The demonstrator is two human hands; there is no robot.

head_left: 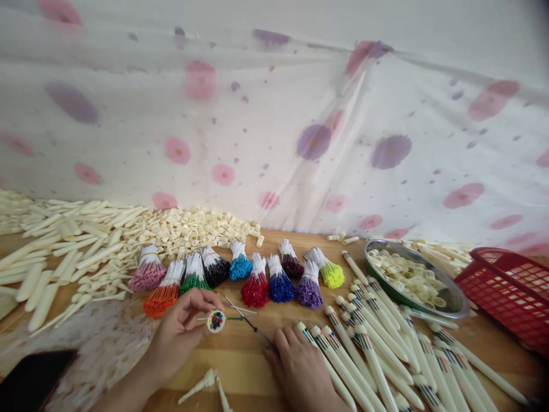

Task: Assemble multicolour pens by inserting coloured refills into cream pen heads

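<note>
My left hand [186, 323] pinches a round cream pen part [215, 321] with its open end facing me; small ends in several colours fill it. Just right of it, a few thin pen refills [241, 312] lie crossed on the table, one of them black-tipped. My right hand [298, 363] rests low over the table with fingers curled down; a thin dark sliver shows at its fingertips, too blurred to name. Beside that hand lie cream multicolour pens [343, 360]. Behind both hands stand bundles of refills, including red [257, 286], blue [279, 286], purple [309, 290] and orange [162, 297].
Cream pen barrels [72, 252] and small slotted parts [193, 226] are heaped at the back left. To the right are a metal bowl [461, 306] of cream parts and a red basket [510, 292]. A dark phone [36, 377] lies front left; cream cone-shaped pieces [201, 384] lie in front.
</note>
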